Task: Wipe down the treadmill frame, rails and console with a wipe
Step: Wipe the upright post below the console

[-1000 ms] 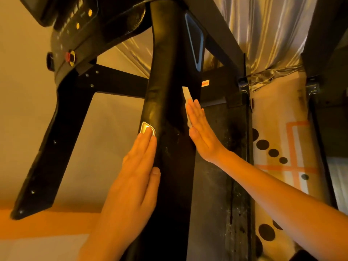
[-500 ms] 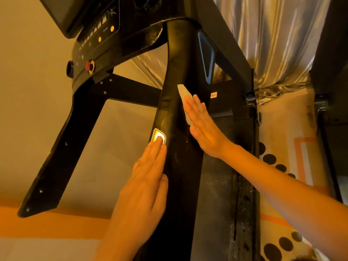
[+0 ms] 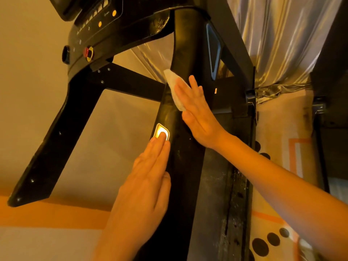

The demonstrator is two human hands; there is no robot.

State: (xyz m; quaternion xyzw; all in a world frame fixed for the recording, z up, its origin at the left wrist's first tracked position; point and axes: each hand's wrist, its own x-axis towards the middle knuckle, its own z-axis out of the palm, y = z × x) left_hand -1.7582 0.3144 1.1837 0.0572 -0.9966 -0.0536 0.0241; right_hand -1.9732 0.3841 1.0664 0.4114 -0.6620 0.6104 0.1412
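White wipe: lay flat on the near face of the black handrail, pinned under the fingers of the right hand. Its upper corner stuck out past the fingertips and over the rail's left edge; the hand hid the rest.
Right hand: open, fingers straight and close together, pressing the wipe to the handrail. The forearm came in from the lower right.
Left hand: open as well, flat against the left side of the same handrail, lower down, holding nothing. Its fingertips touched the sensor plate.
Sensor plate: a small bright metal patch set in the handrail, below the wipe and apart from it, its lower edge covered by the left fingertips.
Crossbar: black, running from under the console to the handrail, meeting it just left of the wipe.
Console: up and to the left, black, with orange buttons and a red knob near its lower edge; its top was cut off by the frame.
Far handrail: black, slanting down to the left, well apart from both hands.
Side rail: dusty black, right of the handrail, partly blocked by the right forearm.
Curtain: silvery, in shiny folds, partly hidden behind the handrail and frame.
Floor mat: pale, with black dots and orange lines, lower right.
Beige surface: behind the frame on the left, with an orange band lower down; wall or floor could not be told.
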